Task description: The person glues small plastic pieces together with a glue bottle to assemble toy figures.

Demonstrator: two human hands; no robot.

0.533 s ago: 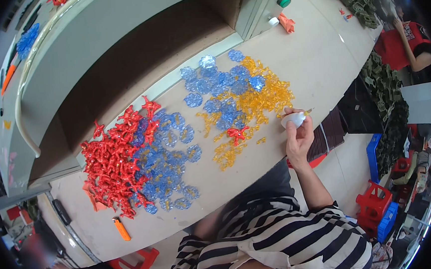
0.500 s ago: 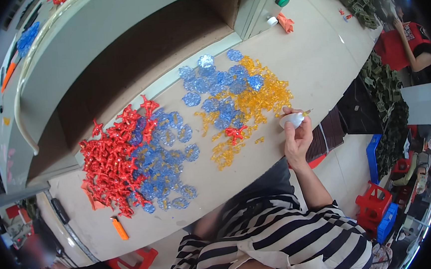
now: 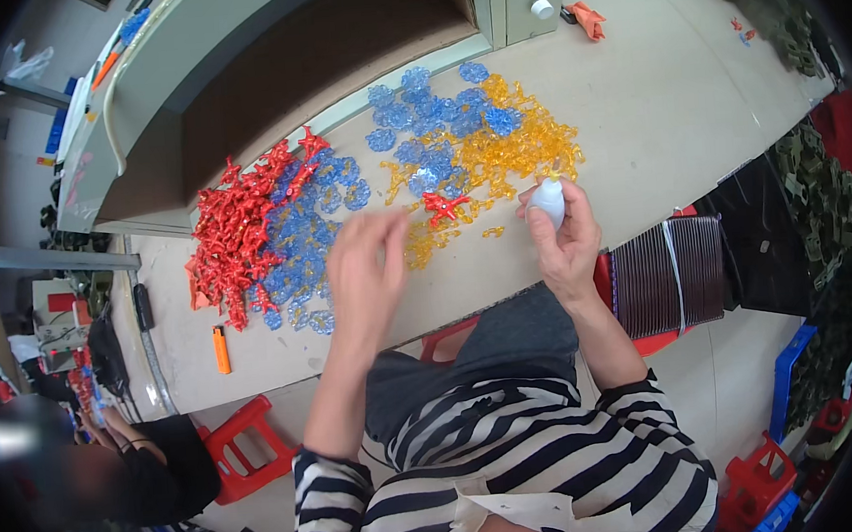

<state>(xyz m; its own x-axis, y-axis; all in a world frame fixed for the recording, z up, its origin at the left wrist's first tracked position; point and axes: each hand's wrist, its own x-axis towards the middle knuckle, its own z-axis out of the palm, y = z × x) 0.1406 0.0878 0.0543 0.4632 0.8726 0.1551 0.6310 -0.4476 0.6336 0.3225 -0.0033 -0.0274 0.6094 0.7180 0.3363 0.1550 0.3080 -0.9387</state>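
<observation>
My right hand (image 3: 568, 241) is closed around a small white squeeze bottle (image 3: 547, 205), its nozzle pointing away from me near the right edge of the yellow pieces. My left hand (image 3: 367, 265), slightly blurred, hovers over the table with its fingers loosely apart and nothing visible in them. It is between a spread of blue translucent flower-shaped pieces (image 3: 296, 240) and a heap of small yellow translucent pieces (image 3: 526, 140). One red figure-like piece (image 3: 445, 206) lies on the yellow ones. More blue discs (image 3: 421, 118) lie farther back. Shiny red pieces (image 3: 235, 220) are heaped at the left.
An orange cutter (image 3: 221, 349) lies at the table's left front. The grey machine housing (image 3: 280, 19) rises along the back, beside a white cap (image 3: 541, 8) and a crumpled orange wrapper (image 3: 587, 21). A bundled dark stack (image 3: 669, 279) is at my right. Another person (image 3: 153, 463) sits at left.
My left hand has come into view over the table. My right hand still holds the bottle, now tilted differently with its nozzle away from me. The whole view has turned and shifted.
</observation>
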